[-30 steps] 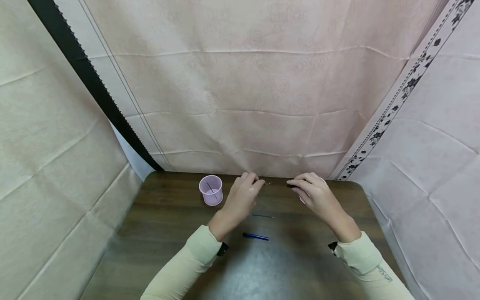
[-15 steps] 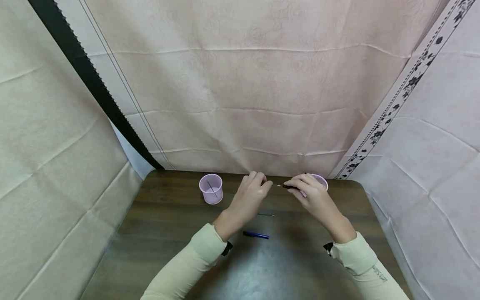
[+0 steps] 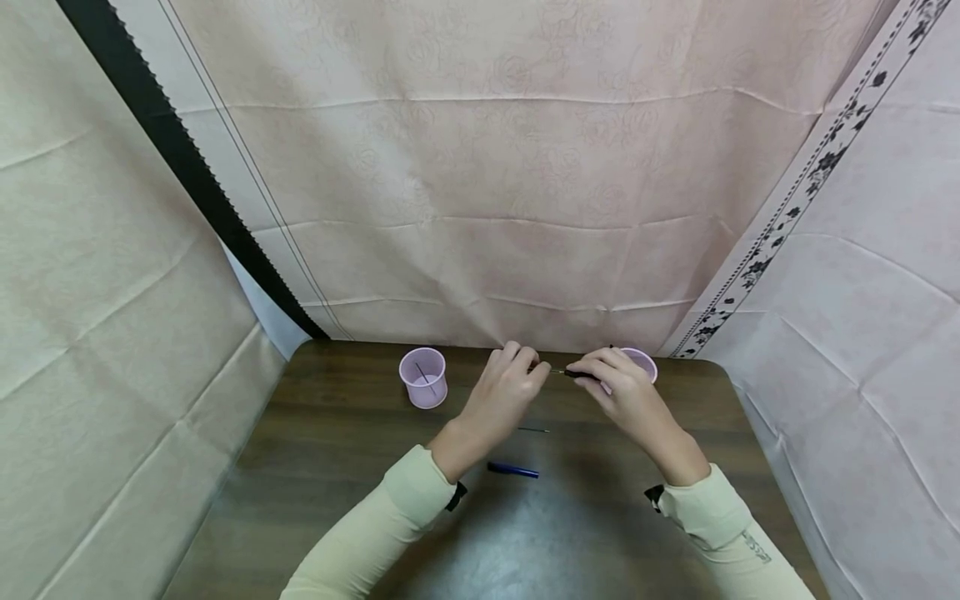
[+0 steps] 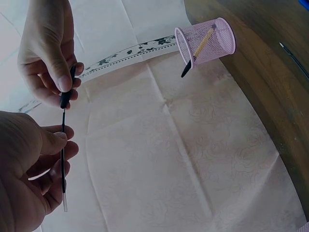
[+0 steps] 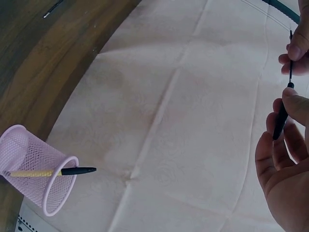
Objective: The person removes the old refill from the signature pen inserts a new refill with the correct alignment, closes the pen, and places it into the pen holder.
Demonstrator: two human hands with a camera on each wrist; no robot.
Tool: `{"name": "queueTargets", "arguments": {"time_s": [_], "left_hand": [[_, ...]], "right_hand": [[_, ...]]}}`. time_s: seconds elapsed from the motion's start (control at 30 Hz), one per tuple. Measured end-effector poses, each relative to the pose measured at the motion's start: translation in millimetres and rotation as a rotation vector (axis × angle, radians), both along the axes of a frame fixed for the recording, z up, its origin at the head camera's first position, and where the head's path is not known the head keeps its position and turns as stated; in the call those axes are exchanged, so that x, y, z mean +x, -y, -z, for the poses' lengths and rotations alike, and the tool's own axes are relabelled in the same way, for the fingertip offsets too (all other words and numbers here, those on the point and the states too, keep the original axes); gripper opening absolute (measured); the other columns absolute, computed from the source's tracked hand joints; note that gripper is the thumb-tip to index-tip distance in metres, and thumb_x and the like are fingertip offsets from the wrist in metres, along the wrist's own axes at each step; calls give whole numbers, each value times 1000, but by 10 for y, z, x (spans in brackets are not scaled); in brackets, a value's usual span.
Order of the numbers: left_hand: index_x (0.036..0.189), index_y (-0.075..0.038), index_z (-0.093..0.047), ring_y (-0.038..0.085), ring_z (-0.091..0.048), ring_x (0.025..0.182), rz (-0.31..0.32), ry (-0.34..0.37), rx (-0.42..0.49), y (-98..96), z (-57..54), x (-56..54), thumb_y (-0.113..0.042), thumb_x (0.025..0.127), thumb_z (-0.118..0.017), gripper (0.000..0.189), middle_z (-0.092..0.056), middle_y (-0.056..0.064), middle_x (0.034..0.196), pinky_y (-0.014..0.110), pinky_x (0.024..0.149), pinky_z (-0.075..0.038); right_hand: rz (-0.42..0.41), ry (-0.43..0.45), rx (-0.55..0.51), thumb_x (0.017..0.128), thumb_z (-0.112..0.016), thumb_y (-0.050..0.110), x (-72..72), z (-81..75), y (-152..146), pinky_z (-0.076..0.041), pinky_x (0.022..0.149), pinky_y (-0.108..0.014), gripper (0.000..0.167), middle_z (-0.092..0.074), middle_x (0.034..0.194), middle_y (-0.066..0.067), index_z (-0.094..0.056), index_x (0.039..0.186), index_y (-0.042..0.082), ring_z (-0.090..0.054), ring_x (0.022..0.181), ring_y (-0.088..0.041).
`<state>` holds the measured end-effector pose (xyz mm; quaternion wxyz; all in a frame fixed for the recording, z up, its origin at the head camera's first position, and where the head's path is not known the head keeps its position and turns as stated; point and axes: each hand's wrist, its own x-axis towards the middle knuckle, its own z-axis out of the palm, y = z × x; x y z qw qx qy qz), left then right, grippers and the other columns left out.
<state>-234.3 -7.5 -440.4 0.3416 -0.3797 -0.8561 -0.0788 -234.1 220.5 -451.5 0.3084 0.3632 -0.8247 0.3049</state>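
Note:
My left hand (image 3: pixel 501 392) pinches a thin pen refill (image 4: pixel 63 162), dark along most of its length with a clear end. Facing it, the right hand (image 3: pixel 628 390) holds a black pen cap (image 5: pixel 281 118) between thumb and fingers. In both wrist views the refill's tip meets the cap's end, the two in one line. Both hands are above the far edge of the table. Behind the right hand, partly hidden, stands a pink mesh cup (image 3: pixel 645 361) holding a yellow pen (image 5: pixel 36 173) with a black end.
Another lilac cup (image 3: pixel 405 375) stands left of the left hand, with a thin dark stick (image 3: pixel 424 379) inside. On the wooden table (image 3: pixel 337 475) lie a refill (image 3: pixel 536 430) and, nearer, a blue pen (image 3: pixel 513 471). Cloth (image 3: pixel 525 208) hangs behind and at both sides.
The left hand has moved right with the refill, closing the gap to the cap. The right hand has shifted slightly left, showing more of the cup behind it. The last half second shows little motion.

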Motion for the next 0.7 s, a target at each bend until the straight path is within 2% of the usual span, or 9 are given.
{"name": "queueTargets", "arguments": {"time_s": [0.17,0.43,0.7], "left_hand": [[100,-11,-76,21,-53,85,-10,-27,-29,-11,-9,4,-3,95,-69,11,-64,3,92,31,67,-42],[92,-17,-74,20,-53,82,-55,-118,-57,-39,-2,-11,-7,99,-62,18,-63,0,91,32,65,-38],[91,-15,-72,20,-53,80,-12,-32,10,-59,-1,-2,-4,95,-66,13,-62,1,90,32,65,-41]], "right_hand": [[-3,-1,-5,79,-83,-6,0,10,4,-48,86,-21,27,-73,99,-4,-77,102,7,-67,94,-19],[-10,0,-6,78,-83,-7,6,15,16,-47,86,-22,28,-73,98,-4,-77,102,6,-67,93,-20],[-7,0,-1,79,-83,-7,20,8,36,-47,86,-23,26,-73,98,-4,-77,101,6,-67,93,-20]]}}
